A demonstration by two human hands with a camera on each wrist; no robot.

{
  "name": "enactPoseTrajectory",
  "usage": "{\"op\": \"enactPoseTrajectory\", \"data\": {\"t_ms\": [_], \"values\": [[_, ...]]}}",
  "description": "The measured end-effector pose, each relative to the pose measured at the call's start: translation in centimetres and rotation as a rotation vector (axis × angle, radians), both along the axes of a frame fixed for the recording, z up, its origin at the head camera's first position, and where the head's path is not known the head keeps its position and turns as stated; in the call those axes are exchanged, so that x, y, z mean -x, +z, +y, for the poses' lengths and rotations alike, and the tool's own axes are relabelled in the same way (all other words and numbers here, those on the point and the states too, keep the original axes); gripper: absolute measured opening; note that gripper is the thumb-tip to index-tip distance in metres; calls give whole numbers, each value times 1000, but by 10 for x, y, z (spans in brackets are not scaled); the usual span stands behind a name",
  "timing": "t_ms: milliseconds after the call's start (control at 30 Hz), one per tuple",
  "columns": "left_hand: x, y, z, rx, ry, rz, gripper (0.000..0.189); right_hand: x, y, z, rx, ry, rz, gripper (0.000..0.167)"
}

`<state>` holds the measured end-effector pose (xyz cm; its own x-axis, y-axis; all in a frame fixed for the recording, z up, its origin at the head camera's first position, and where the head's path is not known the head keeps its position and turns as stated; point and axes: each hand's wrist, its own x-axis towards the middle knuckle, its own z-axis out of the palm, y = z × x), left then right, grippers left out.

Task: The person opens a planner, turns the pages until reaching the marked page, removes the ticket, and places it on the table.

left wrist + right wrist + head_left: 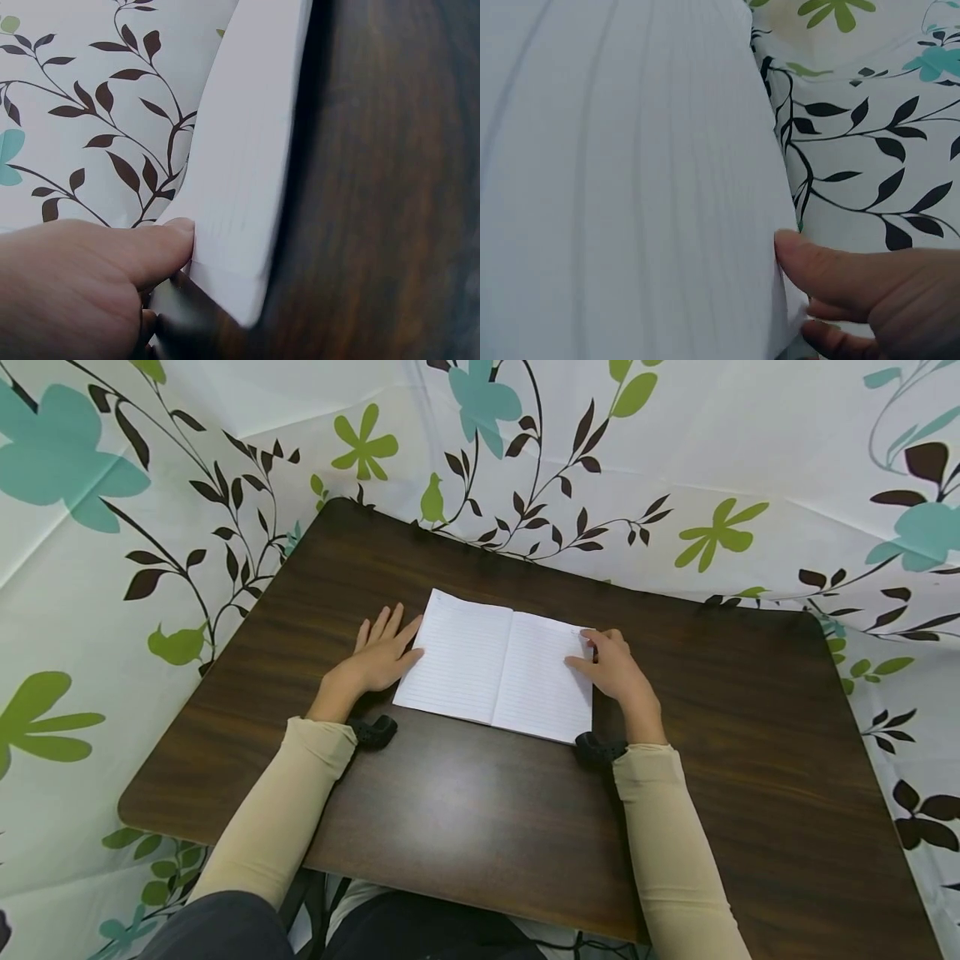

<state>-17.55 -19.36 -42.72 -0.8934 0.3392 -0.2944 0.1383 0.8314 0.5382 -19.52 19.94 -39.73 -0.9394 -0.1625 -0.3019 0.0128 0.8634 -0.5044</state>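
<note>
An open notebook with blank lined pages lies on the dark wooden table, its fold running down the middle. My left hand rests at its left side, fingers straight and spread on the table, thumb touching the page edge. In the left wrist view the left thumb presses at the side of the white pages. My right hand is at the upper right of the notebook. Its thumb and curled fingers pinch the edge of the right page in the right wrist view.
The table has a rounded far edge against a white curtain printed with leaves, flowers and birds. Black bands sit at both wrists, below rolled beige sleeves. Cables show under the near table edge.
</note>
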Motion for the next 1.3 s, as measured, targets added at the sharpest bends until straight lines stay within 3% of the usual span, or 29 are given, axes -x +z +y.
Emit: {"op": "enactPoseTrajectory", "data": {"t_ms": [167,467,733,900,1167,1300], "values": [[-1,-1,-1,0,-4,6,68,-1,2,2,-101,-45,-82,88],[-1,-2,-1,10,-1,17,68,-5,3,-2,-184,-42,-29,87],[-4,4,2,39,-6,24,67,-5,-2,-2,-133,-73,19,79],[-5,3,2,38,-8,23,67,-2,-5,0,-59,-116,58,62],[-1,-3,0,25,3,16,67,1,-7,9,10,-110,-8,43],[0,-5,-1,11,-2,25,67,1,-6,11,38,-99,-33,47]]}}
